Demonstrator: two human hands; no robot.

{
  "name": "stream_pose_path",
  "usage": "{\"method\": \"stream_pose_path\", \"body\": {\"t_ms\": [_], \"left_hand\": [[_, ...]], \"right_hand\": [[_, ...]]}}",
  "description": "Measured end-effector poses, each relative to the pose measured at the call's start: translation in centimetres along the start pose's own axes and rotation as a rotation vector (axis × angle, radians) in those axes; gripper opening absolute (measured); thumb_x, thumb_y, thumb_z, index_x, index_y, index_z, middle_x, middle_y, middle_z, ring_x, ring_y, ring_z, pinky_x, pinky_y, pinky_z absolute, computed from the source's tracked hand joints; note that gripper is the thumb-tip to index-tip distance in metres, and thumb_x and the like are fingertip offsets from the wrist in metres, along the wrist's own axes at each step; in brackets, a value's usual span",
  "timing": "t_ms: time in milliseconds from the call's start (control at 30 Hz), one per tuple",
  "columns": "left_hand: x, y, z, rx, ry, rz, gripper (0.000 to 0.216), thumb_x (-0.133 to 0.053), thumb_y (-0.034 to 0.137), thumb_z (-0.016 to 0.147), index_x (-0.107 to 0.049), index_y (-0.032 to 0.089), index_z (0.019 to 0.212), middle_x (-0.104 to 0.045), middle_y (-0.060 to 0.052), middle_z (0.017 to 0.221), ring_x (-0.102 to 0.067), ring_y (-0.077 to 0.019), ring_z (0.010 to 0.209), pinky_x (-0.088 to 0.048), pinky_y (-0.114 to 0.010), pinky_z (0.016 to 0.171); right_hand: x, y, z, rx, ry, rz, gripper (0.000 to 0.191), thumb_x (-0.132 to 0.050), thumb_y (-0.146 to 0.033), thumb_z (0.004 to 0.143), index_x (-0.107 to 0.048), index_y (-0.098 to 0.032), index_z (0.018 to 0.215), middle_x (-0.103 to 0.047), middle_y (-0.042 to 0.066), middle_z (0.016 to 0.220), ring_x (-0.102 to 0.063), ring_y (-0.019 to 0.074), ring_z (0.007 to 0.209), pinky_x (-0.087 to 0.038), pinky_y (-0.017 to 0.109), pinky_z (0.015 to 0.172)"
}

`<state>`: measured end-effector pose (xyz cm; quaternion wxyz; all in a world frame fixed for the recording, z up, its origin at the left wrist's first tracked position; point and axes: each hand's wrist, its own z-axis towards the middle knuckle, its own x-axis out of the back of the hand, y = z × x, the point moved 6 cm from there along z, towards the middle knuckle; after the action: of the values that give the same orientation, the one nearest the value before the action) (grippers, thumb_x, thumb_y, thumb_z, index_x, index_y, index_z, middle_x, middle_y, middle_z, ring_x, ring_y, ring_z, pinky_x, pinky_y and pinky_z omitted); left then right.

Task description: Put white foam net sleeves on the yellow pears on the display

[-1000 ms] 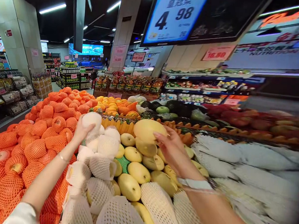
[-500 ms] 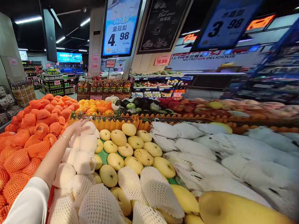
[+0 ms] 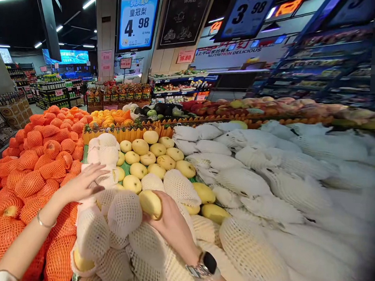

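The right hand has its fingers curled around one bare yellow pear, lifted just above the foam-netted fruit at the near edge of the pear bin; a watch sits on that wrist. At nine o'clock from the held pear, the left hand lies flat with fingers spread and loosely extended, resting on or just over a white foam sleeve at the left side of the pile, gripping nothing as far as can be seen; a thin bracelet circles that wrist. As a judgement, the step in hand is sorting bare pears among netted ones: one fruit is up and held, while the other hand steadies or feels for a sleeve. The next move would call for a firm but gentle hold, since the skin bruises easily, and for bringing pear and sleeve together without toppling the neighbours. Counting: two hands, one pear held, roughly a dozen bare pears lying at twelve o'clock from it, and a few more at three o'clock; the netted ones are too many and overlapping to count surely. At nine to ten o'clock lies a heap of orange-netted fruit. Two price signs hang overhead at twelve o'clock.
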<state>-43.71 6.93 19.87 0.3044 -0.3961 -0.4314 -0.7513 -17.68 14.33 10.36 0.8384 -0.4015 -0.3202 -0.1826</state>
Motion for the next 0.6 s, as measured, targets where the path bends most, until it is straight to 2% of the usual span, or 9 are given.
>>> {"method": "stream_pose_path", "body": {"t_ms": [67, 200, 300, 367, 433, 467, 533, 600], "left_hand": [[-0.2, 0.7, -1.6, -0.007, -0.01, -0.012, 0.042, -0.051, 0.034, 0.095, -0.051, 0.027, 0.136, -0.049, -0.008, 0.149, -0.038, -0.0239, 0.143, -0.027, -0.052, 0.119], [0.7, 0.7, -3.2, 0.028, 0.086, -0.04, 0.038, -0.044, 0.032, 0.097, -0.055, 0.021, 0.132, -0.06, -0.011, 0.137, -0.05, -0.0242, 0.131, -0.034, -0.05, 0.116], [0.8, 0.4, -3.6, 0.094, 0.106, -0.066, 0.038, -0.041, 0.033, 0.097, -0.058, 0.02, 0.129, -0.063, -0.011, 0.131, -0.055, -0.0255, 0.124, -0.04, -0.047, 0.111], [0.4, 0.7, -3.6, 0.12, 0.071, -0.073, 0.039, -0.041, 0.034, 0.097, -0.058, 0.019, 0.128, -0.064, -0.011, 0.13, -0.057, -0.0255, 0.121, -0.042, -0.046, 0.108], [-0.1, 1.6, -3.7, 0.112, 0.036, -0.054, 0.039, -0.042, 0.033, 0.096, -0.059, 0.02, 0.128, -0.065, -0.011, 0.128, -0.058, -0.0255, 0.119, -0.042, -0.046, 0.107], [-0.4, 2.2, -3.8, 0.101, 0.019, -0.037, 0.039, -0.042, 0.034, 0.095, -0.059, 0.02, 0.128, -0.065, -0.01, 0.128, -0.058, -0.0258, 0.119, -0.042, -0.046, 0.108], [-0.9, 3.5, -4.4, 0.086, -0.012, -0.005, 0.039, -0.043, 0.036, 0.096, -0.058, 0.021, 0.129, -0.063, -0.01, 0.131, -0.056, -0.0265, 0.122, -0.041, -0.048, 0.109], [-1.5, 4.7, -5.4, 0.08, -0.026, 0.005, 0.039, -0.044, 0.037, 0.097, -0.055, 0.023, 0.132, -0.059, -0.009, 0.137, -0.052, -0.0263, 0.128, -0.038, -0.048, 0.112]], "right_hand": [[-1.1, -0.8, 0.1, 0.073, -0.028, -0.175, 0.051, -0.06, -0.033, 0.076, -0.05, -0.014, 0.122, -0.059, 0.018, 0.119, -0.058, 0.0342, 0.11, -0.049, 0.05, 0.094], [-1.9, -0.6, 0.4, -0.013, -0.131, -0.435, 0.052, -0.055, -0.033, 0.085, -0.051, -0.008, 0.13, -0.063, 0.02, 0.115, -0.062, 0.0373, 0.1, -0.051, 0.051, 0.085], [-1.6, -1.1, 0.0, -0.012, -0.149, -0.455, 0.051, -0.05, -0.033, 0.09, -0.05, -0.008, 0.134, -0.063, 0.02, 0.124, -0.059, 0.0378, 0.113, -0.043, 0.056, 0.101], [-0.8, -1.6, -1.6, 0.014, -0.11, -0.449, 0.052, -0.048, -0.035, 0.092, -0.047, -0.009, 0.137, -0.055, 0.02, 0.137, -0.047, 0.0393, 0.13, -0.033, 0.06, 0.11], [0.8, -2.2, -4.8, 0.086, -0.002, -0.393, 0.051, -0.045, -0.034, 0.095, -0.043, -0.012, 0.141, -0.046, 0.018, 0.147, -0.035, 0.0379, 0.14, -0.029, 0.063, 0.114], [1.8, -2.4, -7.2, 0.14, 0.059, -0.342, 0.05, -0.043, -0.033, 0.096, -0.041, -0.015, 0.142, -0.045, 0.016, 0.148, -0.034, 0.0354, 0.142, -0.032, 0.061, 0.113], [3.5, -2.2, -13.3, 0.211, 0.113, -0.229, 0.044, -0.042, -0.027, 0.097, -0.043, -0.025, 0.141, -0.058, 0.009, 0.137, -0.05, 0.0276, 0.131, -0.044, 0.051, 0.109], [4.8, -0.8, -20.5, 0.124, 0.085, -0.157, 0.032, -0.045, -0.031, 0.096, -0.057, -0.03, 0.126, -0.071, 0.004, 0.117, -0.068, 0.0236, 0.107, -0.057, 0.039, 0.092]]}}
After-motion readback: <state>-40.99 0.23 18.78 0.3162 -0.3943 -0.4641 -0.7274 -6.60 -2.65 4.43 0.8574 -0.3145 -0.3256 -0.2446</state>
